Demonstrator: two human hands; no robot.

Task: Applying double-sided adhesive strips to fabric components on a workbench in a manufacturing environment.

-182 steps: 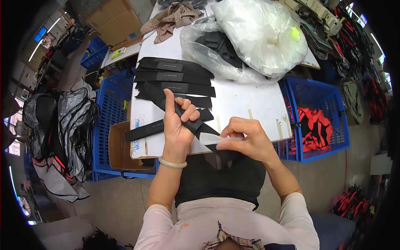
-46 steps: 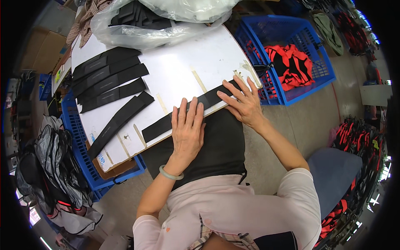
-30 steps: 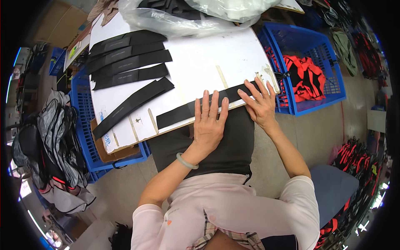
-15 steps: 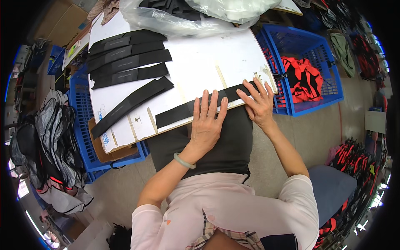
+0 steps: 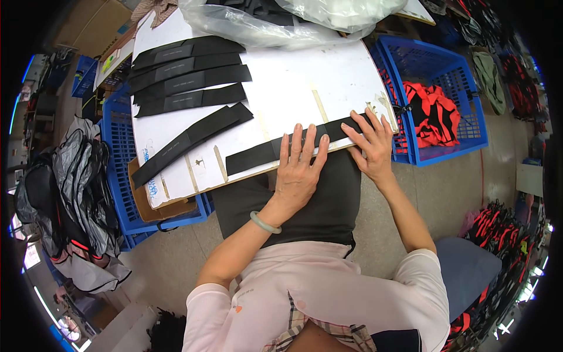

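Note:
A flat black fabric strip (image 5: 252, 157) lies along the near edge of the white board (image 5: 281, 76). My left hand (image 5: 299, 170) rests on its middle, palm down, with the fingers stretched out. Near the strip's right end, my right hand (image 5: 372, 144) lies flat with its fingers spread. Parts of the strip are hidden under both hands. To the left, one black strip (image 5: 190, 144) lies at a slant, its far end looking doubled. Beyond it, several more black strips (image 5: 193, 85) overlap in a row, each with a greyish patch across it.
A clear plastic bag (image 5: 229, 26) with black pieces sits at the board's far side. On the right stands a blue crate (image 5: 419, 154) holding red and black fabric (image 5: 434, 114). Another blue crate (image 5: 120, 176) with a cardboard box is under the board's left side.
The whole view has shifted slightly, so the board and crates appear a little to the right. Both hands stay on the same strip, with little visible movement across it.

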